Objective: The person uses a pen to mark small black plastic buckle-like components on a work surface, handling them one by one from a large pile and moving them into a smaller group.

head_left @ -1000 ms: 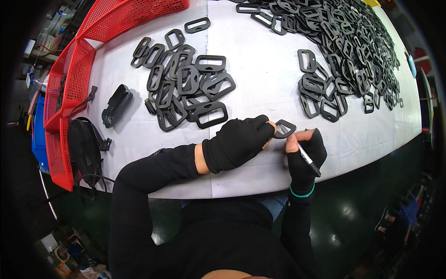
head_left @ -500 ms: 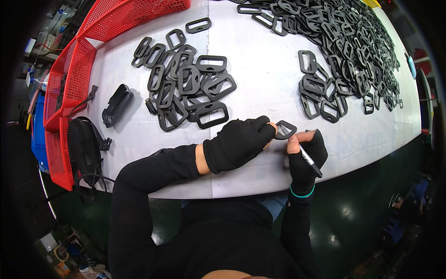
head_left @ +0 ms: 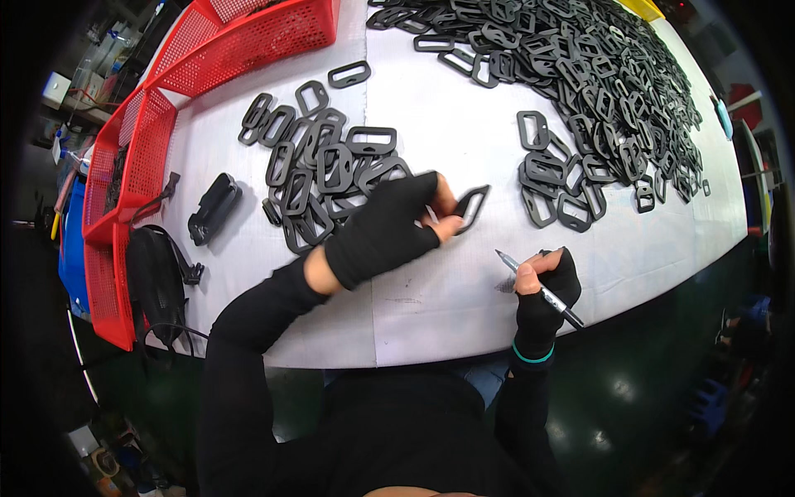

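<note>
My left hand [head_left: 393,224], in a black fingerless glove, pinches a black rectangular ring-shaped frame [head_left: 482,192] by one end, tilted above the white table. Just left of it lies a loose cluster of similar black frames [head_left: 335,168], partly covered by the hand. My right hand [head_left: 546,286], gloved the same way, grips a marker pen [head_left: 560,307] between thumb and fingers. The pen's uncapped tip points up and left, apart from the held frame. A smaller group of frames [head_left: 546,168] lies beyond the right hand, touching a big pile [head_left: 613,91] at the far right.
Red perforated baskets [head_left: 248,51] line the table's far left and left side. A black pouch [head_left: 154,282] with a strap and an open dark case [head_left: 215,209] sit nearby. The white tabletop [head_left: 439,323] ends close to my body. A blue bin [head_left: 73,240] stands beyond the left baskets.
My left hand has moved left and away from me with the frame, turning it and parting it from the pen. The right hand, still on the marker, has shifted slightly.
</note>
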Tool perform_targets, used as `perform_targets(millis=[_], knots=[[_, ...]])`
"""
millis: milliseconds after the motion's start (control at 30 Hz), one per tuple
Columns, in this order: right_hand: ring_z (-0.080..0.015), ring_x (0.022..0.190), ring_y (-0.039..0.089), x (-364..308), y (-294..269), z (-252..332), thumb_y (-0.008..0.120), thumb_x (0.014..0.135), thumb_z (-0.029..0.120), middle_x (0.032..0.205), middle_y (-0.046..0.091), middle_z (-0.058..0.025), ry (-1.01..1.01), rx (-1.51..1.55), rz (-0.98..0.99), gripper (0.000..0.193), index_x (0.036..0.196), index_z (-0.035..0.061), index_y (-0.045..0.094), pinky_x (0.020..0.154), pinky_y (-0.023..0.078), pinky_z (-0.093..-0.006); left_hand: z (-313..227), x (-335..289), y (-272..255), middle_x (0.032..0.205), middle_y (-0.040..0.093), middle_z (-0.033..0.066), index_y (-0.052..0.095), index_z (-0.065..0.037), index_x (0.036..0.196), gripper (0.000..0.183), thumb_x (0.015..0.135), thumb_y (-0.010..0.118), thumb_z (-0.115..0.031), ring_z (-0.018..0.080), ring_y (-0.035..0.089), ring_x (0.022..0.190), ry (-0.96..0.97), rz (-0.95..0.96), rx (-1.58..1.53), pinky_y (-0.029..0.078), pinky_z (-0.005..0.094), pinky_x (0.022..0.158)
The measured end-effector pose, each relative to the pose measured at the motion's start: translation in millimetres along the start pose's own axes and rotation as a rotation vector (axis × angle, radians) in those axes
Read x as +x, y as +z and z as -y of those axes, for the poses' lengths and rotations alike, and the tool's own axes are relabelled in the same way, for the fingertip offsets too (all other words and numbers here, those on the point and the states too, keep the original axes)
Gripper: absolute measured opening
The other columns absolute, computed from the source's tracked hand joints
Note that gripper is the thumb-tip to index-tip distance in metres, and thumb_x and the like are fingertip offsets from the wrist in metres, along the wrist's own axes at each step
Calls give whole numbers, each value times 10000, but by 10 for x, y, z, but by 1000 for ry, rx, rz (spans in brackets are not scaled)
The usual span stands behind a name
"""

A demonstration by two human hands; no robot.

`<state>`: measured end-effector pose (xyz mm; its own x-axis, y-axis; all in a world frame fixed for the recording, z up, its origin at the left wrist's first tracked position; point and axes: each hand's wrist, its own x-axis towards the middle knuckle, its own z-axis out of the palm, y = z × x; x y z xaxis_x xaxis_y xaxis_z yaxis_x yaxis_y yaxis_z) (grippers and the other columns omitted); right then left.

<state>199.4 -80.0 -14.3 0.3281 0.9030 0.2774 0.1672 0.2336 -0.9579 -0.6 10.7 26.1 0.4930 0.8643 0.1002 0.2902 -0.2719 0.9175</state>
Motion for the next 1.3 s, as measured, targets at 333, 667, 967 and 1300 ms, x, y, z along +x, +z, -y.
perform_targets(millis=[333,667,967,1300], knots=[[-81,482,451,12,-4,47,633,734,83,551,493,-31,-36,-61,0,172,702,11,480,459,362,-229,-56,267,-965,709,619,57,624,-5,858,160,782,629,-146,94,561,617,-18,-203,541,444,236,579],[-106,479,544,47,-5,72,633,762,83,542,526,-40,-69,-67,-26,171,706,8,489,454,414,-225,598,1968,-123,985,597,160,606,-52,975,309,785,601,-295,291,587,881,238,-201,926,465,383,750],[-103,474,537,67,-65,95,636,750,89,525,535,-44,-80,-102,-15,166,696,11,499,459,419,-229,372,2015,331,1035,578,219,424,91,1201,489,798,546,-157,313,585,936,39,88,1368,468,412,781],[-92,470,498,64,-41,74,643,733,93,538,520,-36,-89,-50,-40,165,695,14,503,456,394,-225,485,1882,-387,769,633,151,590,-17,936,201,836,460,-133,311,620,712,221,-311,1179,485,405,636]])
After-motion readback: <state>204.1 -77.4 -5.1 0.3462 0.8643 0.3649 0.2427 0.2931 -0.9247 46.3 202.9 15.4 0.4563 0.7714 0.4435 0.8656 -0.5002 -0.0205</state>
